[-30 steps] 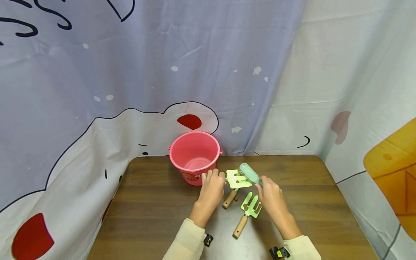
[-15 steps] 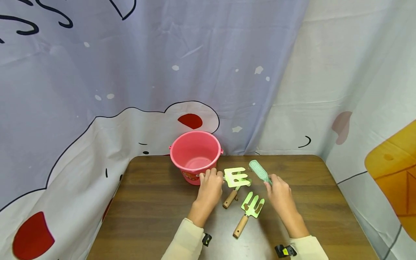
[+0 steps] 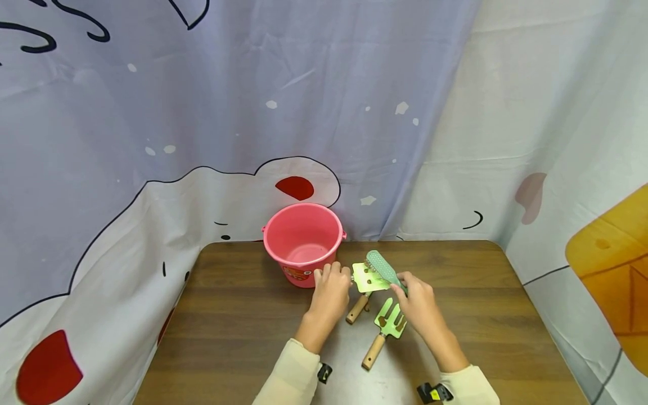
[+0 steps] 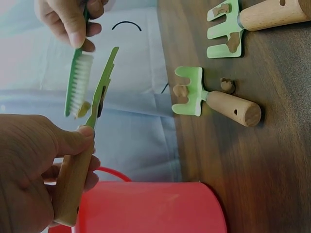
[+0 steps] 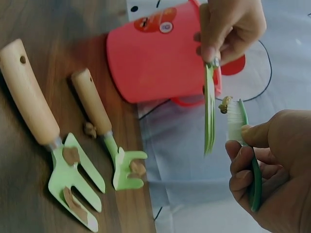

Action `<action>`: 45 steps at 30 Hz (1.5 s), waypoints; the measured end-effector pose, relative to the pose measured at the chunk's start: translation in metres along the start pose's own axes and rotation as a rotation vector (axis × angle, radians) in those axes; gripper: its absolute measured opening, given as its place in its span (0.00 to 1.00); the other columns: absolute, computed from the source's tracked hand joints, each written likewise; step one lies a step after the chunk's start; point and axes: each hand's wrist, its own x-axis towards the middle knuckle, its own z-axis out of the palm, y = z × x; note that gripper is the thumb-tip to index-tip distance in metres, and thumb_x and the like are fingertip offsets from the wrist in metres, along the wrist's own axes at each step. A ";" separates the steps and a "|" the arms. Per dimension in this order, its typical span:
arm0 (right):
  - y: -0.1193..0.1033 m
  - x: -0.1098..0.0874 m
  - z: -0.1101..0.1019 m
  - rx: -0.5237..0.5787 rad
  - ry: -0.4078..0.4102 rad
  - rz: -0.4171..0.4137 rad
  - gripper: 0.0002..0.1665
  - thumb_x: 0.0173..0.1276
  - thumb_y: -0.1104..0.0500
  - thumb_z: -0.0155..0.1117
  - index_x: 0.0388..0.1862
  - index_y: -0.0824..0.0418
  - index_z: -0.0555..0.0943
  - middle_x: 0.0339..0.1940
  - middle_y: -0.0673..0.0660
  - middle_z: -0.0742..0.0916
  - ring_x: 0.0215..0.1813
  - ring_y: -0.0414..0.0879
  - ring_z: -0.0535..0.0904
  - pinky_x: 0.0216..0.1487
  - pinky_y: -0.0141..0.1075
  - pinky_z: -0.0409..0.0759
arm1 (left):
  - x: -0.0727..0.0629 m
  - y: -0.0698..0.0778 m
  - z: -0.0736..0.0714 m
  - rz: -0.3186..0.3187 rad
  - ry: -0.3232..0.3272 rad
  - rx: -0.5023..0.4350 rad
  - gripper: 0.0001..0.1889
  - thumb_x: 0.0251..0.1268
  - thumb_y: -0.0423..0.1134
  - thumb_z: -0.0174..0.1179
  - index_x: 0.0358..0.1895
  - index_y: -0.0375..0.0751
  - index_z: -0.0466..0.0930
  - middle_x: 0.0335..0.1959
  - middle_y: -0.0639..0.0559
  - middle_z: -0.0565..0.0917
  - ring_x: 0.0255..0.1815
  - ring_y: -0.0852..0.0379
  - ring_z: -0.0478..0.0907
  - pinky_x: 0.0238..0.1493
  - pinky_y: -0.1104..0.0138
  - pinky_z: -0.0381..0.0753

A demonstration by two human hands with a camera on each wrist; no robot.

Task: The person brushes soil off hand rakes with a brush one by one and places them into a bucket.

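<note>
My left hand (image 3: 329,295) grips the wooden handle of a light green hand fork (image 4: 101,90), holding it above the table. In the head view, dark spots show on the fork's face. My right hand (image 3: 422,306) pinches the handle of a green brush (image 4: 73,85) with white bristles. The bristles face the fork, and the brush head overlaps its tines in the head view. A yellowish-brown lump (image 5: 224,105) clings to the bristle ends. Below lie a second green fork (image 5: 73,170) with brown patches and a small green rake (image 4: 194,92) with a brown lump on it.
A pink bucket (image 3: 304,236) stands at the table's back edge, just behind my left hand. A loose brown lump (image 4: 227,85) lies beside the rake's handle. The wooden table (image 3: 243,337) ends at a printed curtain (image 3: 354,140).
The brush first moved right, away from the held fork, then came back left over its tines. My left hand and the fork shifted only slightly.
</note>
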 end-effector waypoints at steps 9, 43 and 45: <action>-0.013 -0.003 0.017 -0.004 -0.020 0.003 0.12 0.66 0.65 0.73 0.45 0.70 0.83 0.35 0.65 0.89 0.36 0.56 0.87 0.38 0.48 0.85 | 0.001 0.002 0.003 -0.008 -0.007 0.001 0.10 0.54 0.40 0.75 0.33 0.43 0.83 0.33 0.49 0.80 0.37 0.48 0.76 0.38 0.57 0.66; 0.032 -0.007 -0.005 -0.118 0.107 0.046 0.12 0.64 0.68 0.72 0.43 0.74 0.82 0.34 0.69 0.89 0.36 0.65 0.87 0.37 0.59 0.82 | -0.002 -0.004 0.000 -0.016 0.032 0.000 0.10 0.53 0.39 0.75 0.33 0.42 0.82 0.32 0.48 0.79 0.37 0.48 0.77 0.38 0.56 0.66; 0.032 -0.008 -0.006 -0.100 0.107 0.044 0.12 0.64 0.68 0.72 0.43 0.74 0.82 0.35 0.69 0.89 0.37 0.65 0.87 0.39 0.59 0.82 | -0.002 -0.004 0.000 -0.021 0.029 -0.002 0.10 0.53 0.39 0.75 0.33 0.42 0.82 0.32 0.48 0.79 0.37 0.48 0.77 0.38 0.56 0.66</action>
